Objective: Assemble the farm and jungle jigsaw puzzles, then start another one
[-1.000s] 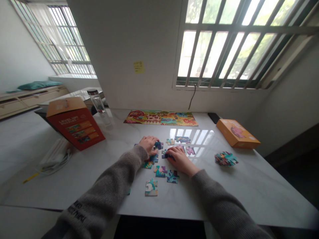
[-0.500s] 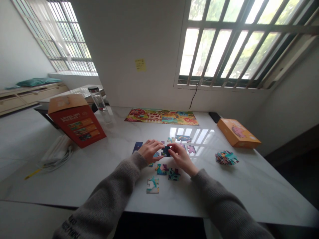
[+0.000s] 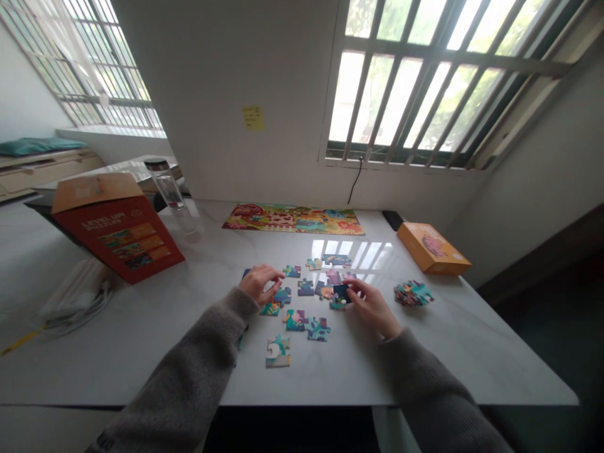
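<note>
- The right hand (image 3: 372, 306) is pinching a dark blue jigsaw piece (image 3: 340, 292) at lower centre, among loose pieces (image 3: 306, 288); a careless twist could be knocking neighbours out of place;
- The left hand (image 3: 257, 283) is hovering open, gripping nothing visible; its grey sleeve (image 3: 207, 333), dragging across the marble table (image 3: 425, 352), could be shifting pieces.

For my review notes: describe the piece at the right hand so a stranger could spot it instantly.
On the white marble table, below the long farm-scene puzzle, loose pieces lie scattered. The right hand has its fingertips on a dark navy jigsaw piece, far darker than its bright neighbours.
</note>
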The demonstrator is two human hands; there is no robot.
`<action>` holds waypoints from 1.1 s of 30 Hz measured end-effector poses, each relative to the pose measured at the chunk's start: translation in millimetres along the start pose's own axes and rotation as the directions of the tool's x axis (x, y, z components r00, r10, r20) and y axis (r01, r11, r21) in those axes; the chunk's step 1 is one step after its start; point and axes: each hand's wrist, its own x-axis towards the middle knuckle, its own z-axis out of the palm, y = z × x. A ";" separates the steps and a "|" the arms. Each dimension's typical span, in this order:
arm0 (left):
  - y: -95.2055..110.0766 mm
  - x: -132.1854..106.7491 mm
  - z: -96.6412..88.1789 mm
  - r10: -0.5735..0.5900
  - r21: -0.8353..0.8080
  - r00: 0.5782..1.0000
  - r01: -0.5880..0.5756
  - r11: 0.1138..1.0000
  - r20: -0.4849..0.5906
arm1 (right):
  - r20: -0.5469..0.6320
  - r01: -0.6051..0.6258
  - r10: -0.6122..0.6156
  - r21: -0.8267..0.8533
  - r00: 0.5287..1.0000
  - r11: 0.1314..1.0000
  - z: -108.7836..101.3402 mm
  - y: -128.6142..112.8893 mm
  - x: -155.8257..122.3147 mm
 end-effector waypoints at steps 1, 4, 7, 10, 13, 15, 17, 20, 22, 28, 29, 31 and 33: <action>0.4 0.1 -0.1 -0.007 -0.003 1.000 0.007 1.000 0.016 | -0.005 -0.021 0.021 -0.032 1.000 0.999 -5.8 5.2 -5.7; 1.1 0.1 -0.7 -0.021 -0.008 0.998 0.022 1.000 0.066 | -0.025 -0.079 0.077 -0.097 0.997 0.992 -18.5 17.5 -19.3; 1.9 0.1 -1.2 -0.025 -0.011 0.993 0.027 1.000 0.115 | -0.031 -0.100 0.097 -0.116 0.995 0.988 -23.5 22.8 -24.4; 2.5 0.1 -1.1 -0.028 -0.012 0.990 0.030 0.999 0.137 | -0.020 -0.074 0.071 -0.144 0.997 0.987 -23.3 22.5 -23.3; 2.1 0.0 -0.8 -0.028 -0.020 0.989 0.031 0.999 0.146 | -0.014 -0.031 0.029 -0.197 0.999 0.980 -22.0 22.6 -21.7; 1.3 -0.2 -0.7 -0.022 -0.023 0.987 0.026 0.999 0.158 | -0.025 -0.008 0.002 -0.239 1.000 0.971 -21.9 24.3 -22.1; 0.5 -0.5 -0.2 -0.022 -0.026 0.985 0.027 0.999 0.169 | -0.037 0.018 -0.029 -0.269 0.999 0.963 -23.2 26.1 -23.7; 0.2 0.1 3.0 -0.040 -0.057 0.982 0.052 0.997 0.187 | 0.028 0.115 -0.112 -0.289 0.993 0.950 -28.4 27.1 -27.1; 2.3 2.9 7.3 -0.040 -0.082 0.973 0.060 0.995 0.225 | 0.110 0.196 -0.170 -0.305 0.979 0.932 -32.8 26.8 -28.4; 25.0 40.7 30.6 0.127 -0.143 0.914 -0.076 0.987 0.386 | 0.271 0.282 -0.183 -0.393 0.945 0.876 -40.3 25.9 -20.8; 29.8 51.6 37.1 0.157 -0.143 0.902 -0.107 0.984 0.403 | 0.278 0.282 -0.174 -0.414 0.945 0.866 -40.6 25.2 -18.8; 38.5 75.2 53.3 0.191 -0.110 0.877 -0.158 0.981 0.440 | 0.285 0.274 -0.158 -0.433 0.946 0.859 -40.7 22.7 -15.5; 45.0 98.1 72.6 0.138 -0.014 0.873 -0.149 0.989 0.467 | 0.293 0.255 -0.141 -0.399 0.946 0.881 -40.5 19.0 -13.9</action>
